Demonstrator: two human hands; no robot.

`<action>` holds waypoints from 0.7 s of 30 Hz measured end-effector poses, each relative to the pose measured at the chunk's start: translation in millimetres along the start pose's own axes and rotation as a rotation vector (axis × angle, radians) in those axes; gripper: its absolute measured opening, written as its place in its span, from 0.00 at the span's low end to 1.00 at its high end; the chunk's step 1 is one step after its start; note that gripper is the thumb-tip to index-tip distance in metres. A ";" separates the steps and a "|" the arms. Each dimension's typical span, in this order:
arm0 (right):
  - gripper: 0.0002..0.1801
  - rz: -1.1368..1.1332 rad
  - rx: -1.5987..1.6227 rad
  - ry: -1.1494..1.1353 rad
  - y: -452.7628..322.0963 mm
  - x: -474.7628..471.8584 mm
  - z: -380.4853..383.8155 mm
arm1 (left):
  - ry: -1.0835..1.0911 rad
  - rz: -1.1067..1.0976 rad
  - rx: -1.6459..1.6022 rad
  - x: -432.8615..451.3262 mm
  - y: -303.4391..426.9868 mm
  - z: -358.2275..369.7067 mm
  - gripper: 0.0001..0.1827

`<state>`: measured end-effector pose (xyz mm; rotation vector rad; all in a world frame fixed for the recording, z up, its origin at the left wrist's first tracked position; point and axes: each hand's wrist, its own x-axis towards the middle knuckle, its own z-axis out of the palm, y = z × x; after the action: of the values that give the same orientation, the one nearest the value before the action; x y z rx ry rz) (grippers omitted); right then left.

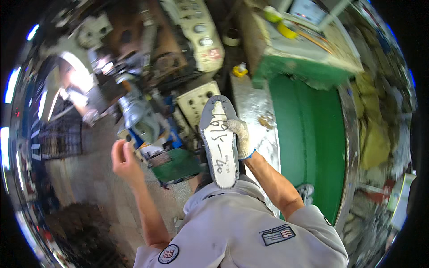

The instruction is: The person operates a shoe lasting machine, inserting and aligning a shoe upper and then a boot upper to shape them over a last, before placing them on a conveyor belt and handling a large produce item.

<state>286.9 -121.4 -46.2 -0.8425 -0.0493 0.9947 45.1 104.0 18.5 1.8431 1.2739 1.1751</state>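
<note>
In my right hand (242, 139), which wears a knitted white glove with a blue cuff edge, is a lasted shoe upper (223, 147). Its underside faces up at me, with the grey toe pointing away. A pale insole board bearing handwriting fills the middle, and stitches run around its margin. My gloved thumb lies over the edge of the underside; the other fingers are hidden beneath. Off to the left, my bare left hand (126, 164) is raised, loosely curled with thumb and fingers slightly apart, and nothing shows in it. Nearby is a grey shoe-like form (142, 122), partly blurred, on a machine.
Machinery with a beige control panel (201, 100) stands ahead. A green pad (176, 165) juts out at left of my lap. To the right, a metal ledge (248, 97) borders a green trough (308, 134). Yellow tape (287, 29) sits on a stand. A bright lamp (78, 75) glows at left.
</note>
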 end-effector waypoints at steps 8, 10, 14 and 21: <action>0.37 0.375 -0.786 0.789 -97.0 -118.1 -249.2 | -0.160 -0.116 0.475 21.6 -20.2 76.6 0.42; 0.47 0.588 -1.180 0.952 -106.6 -176.5 -326.6 | -0.129 -0.079 0.488 16.7 -10.9 89.2 0.42; 0.45 0.755 -1.517 0.979 -106.0 -201.1 -354.7 | -0.087 -0.054 0.422 16.4 -18.5 88.1 0.39; 0.40 0.106 -1.103 0.576 13.1 -63.7 -197.7 | -0.077 0.000 0.452 24.5 -29.5 91.6 0.36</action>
<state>320.1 -284.9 -170.5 -2.1358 -0.0591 0.7437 119.8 138.0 -37.4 2.1786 1.5898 0.8511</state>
